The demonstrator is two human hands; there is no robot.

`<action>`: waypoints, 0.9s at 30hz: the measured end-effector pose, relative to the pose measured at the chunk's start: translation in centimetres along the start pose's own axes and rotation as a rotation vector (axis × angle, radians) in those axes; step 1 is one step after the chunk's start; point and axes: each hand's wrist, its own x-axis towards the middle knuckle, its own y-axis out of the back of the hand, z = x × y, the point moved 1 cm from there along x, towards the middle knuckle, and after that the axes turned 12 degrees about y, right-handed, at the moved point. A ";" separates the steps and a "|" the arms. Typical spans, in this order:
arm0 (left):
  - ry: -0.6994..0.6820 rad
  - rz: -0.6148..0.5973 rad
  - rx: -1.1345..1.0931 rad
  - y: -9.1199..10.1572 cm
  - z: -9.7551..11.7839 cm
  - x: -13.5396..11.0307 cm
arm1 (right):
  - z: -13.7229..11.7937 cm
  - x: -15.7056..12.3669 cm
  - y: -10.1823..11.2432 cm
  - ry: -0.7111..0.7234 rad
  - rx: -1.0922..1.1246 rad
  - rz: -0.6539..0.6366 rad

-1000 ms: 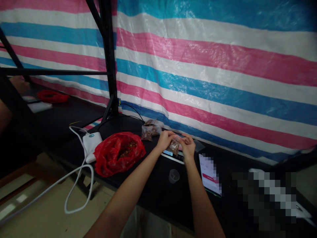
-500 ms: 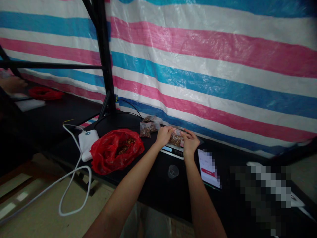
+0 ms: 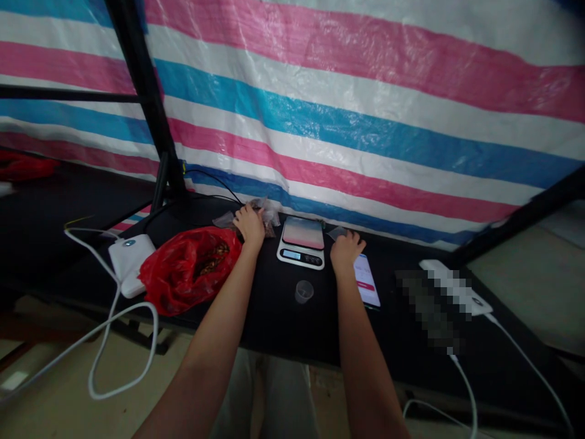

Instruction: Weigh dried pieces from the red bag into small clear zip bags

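Striped plastic sheeting [image 3: 347, 152] hangs behind a black table [image 3: 274, 317], which bears a red bag [image 3: 171, 274] of brown bits [image 3: 214, 259], a scale [image 3: 301, 255] and a phone [image 3: 368, 286]. The person's left hand [image 3: 250, 224] bends over small filled bags [image 3: 271, 219], lying under and beside its fingers; whether it grips one cannot be told. The right hand [image 3: 347, 249] is at a flat clear bag [image 3: 337, 232] beside its fingers, its hold likewise unclear. The step seems to be placing filled bags together while getting a flat one; the next move likely calls for a light pinch on thin plastic
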 end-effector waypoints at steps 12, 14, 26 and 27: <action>-0.466 -0.216 -0.486 0.5 3.2 -3.4 | 0.0 0.9 2.7 -0.139 0.405 0.327; -0.575 -0.452 -0.630 0.2 4.2 -4.4 | -1.4 0.6 3.9 -0.037 0.607 0.349; -0.452 -0.545 -0.878 0.1 4.7 -5.8 | -5.2 -1.1 4.8 0.390 0.657 0.467; -0.419 -0.580 -0.913 -0.1 4.7 -5.6 | -5.2 -1.1 4.9 0.395 0.664 0.471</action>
